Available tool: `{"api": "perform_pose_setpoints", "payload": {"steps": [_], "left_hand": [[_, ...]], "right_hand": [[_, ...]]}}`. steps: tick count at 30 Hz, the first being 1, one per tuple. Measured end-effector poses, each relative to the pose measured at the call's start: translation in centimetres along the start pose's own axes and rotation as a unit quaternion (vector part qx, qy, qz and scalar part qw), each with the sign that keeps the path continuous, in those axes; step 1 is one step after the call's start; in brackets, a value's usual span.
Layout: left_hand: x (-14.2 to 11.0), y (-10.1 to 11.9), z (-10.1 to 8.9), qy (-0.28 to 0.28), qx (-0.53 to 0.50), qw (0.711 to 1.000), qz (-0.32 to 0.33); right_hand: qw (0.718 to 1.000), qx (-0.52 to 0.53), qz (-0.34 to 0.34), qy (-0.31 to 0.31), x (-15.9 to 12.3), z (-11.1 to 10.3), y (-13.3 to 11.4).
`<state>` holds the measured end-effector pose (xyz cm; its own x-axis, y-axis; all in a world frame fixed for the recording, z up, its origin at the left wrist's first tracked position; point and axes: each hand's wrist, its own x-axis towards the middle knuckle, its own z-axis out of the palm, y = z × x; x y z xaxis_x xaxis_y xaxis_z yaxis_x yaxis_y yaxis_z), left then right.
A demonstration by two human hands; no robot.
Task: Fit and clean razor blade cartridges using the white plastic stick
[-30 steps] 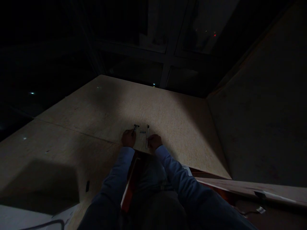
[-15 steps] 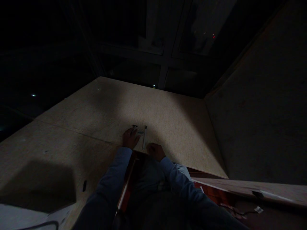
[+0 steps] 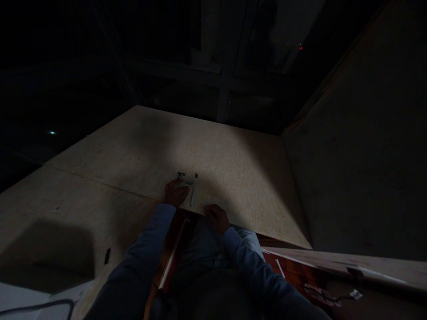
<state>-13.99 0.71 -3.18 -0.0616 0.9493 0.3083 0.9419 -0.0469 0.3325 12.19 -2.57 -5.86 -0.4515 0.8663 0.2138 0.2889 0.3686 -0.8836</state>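
My left hand point(image 3: 175, 193) rests on the pale wooden tabletop point(image 3: 253, 178), its fingers stretched forward and apart. Just beyond its fingertips lies a small dark T-shaped piece point(image 3: 180, 174), razor-like in outline; part of its stem is hidden by the fingers. Beside the thumb is a small greyish strip point(image 3: 189, 182). To the right of that hand lies a thin, light-coloured stick with a dark end point(image 3: 194, 191). My right hand point(image 3: 216, 217) is at the near table edge, fingers curled together; what is in them, if anything, is too dark to make out.
A seam point(image 3: 100, 182) crosses the tabletop on the left. A dark slot point(image 3: 107, 256) and a box-like shape point(image 3: 50, 253) are at lower left. A tall panel point(image 3: 360, 146) rises on the right. Below the table, a reddish compartment point(image 3: 296, 278) holds a cable with a white tag point(image 3: 356, 294).
The view has shifted slightly, so the table things appear further left. My right hand's fingers have moved a little at the table edge. The left hand stays beside the small pieces.
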Motion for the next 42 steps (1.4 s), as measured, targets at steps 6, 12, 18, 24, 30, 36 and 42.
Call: {"api": "perform_pose_setpoints", "payload": {"steps": [6,12,18,24,30,36,42], "left_hand": [[0.1,-0.3,0.2,0.014,-0.014,1.0,-0.001],[0.3,-0.9,0.3,0.048,-0.023,0.998,-0.046],[0.3,-1.0,0.3,0.045,-0.025,0.993,-0.103],[0.4,-1.2,-0.2,0.073,-0.05,0.988,-0.127],[-2.3,1.4,-0.6,0.173,-0.065,0.967,-0.177],[-7.2,13.1,-1.8,0.087,-0.235,0.953,-0.172],[-11.1,22.0,-7.3,-0.223,-0.369,0.9,0.066]], "right_hand": [[1.0,0.003,-0.013,-0.004,-0.4,0.2,0.0],[1.0,0.012,-0.019,0.002,-0.4,0.6,0.1],[1.0,0.02,-0.013,-0.008,-0.3,0.5,0.2],[0.999,0.04,-0.013,-0.01,0.0,0.5,0.0],[0.997,0.079,-0.004,-0.001,-2.1,-1.5,-1.2],[0.998,0.054,-0.015,0.02,-7.3,-9.8,-3.9],[0.99,-0.005,-0.01,0.144,-10.5,-20.3,-9.9]]}}
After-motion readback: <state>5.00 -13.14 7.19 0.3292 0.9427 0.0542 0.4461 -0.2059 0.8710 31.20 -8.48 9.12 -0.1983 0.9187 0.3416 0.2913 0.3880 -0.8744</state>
